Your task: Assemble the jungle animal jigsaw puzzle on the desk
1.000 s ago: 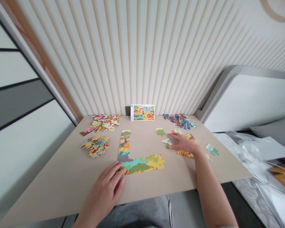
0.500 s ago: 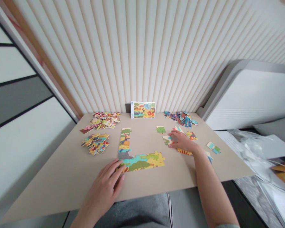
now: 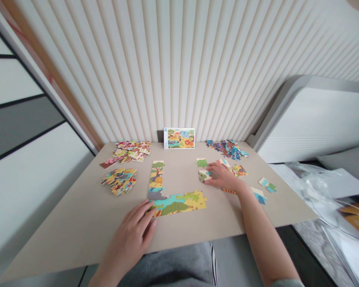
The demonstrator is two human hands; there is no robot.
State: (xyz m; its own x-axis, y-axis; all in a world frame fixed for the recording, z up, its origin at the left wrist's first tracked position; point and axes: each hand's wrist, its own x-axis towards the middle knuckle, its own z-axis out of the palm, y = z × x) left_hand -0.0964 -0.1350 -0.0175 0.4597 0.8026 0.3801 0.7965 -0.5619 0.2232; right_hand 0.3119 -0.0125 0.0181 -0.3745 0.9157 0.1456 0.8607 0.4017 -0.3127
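Resting flat, the right hand (image 3: 225,179) has its fingers stretched and a little apart, clamped on nothing. Its fingertips touch a loose green-and-cream piece (image 3: 204,175), which lies on the table (image 3: 77,223) at about 1 o'clock from the joined puzzle section (image 3: 173,199). The two are apart, not interlocked.

Joined section: L-shaped, one arm running toward 12 o'clock, the other toward 3 o'clock.

The left hand (image 3: 134,233) is also flat and unclenched, holding nothing. Its fingertips touch the L's corner at 7 o'clock.

Under the right palm lie more loose pieces (partly hidden, count not readable). A green piece (image 3: 201,162) sits just beyond the fingertips toward 12 o'clock. An orange-patterned piece (image 3: 239,170) sits beside the hand at 2 o'clock.

Further out:
- Two blue-green pieces (image 3: 267,185) lie at 3 o'clock, near the table edge.
- A blue-toned heap (image 3: 227,148) sits at 1 o'clock.
- A pink-red heap (image 3: 131,150) sits at 11 o'clock.
- A yellow-mixed heap (image 3: 119,180) sits at 9 o'clock.
- A picture card (image 3: 179,138) stands upright against the ribbed wall (image 3: 179,59) at 12 o'clock.
- A white casing (image 3: 317,123) stands off the table at 2 o'clock.
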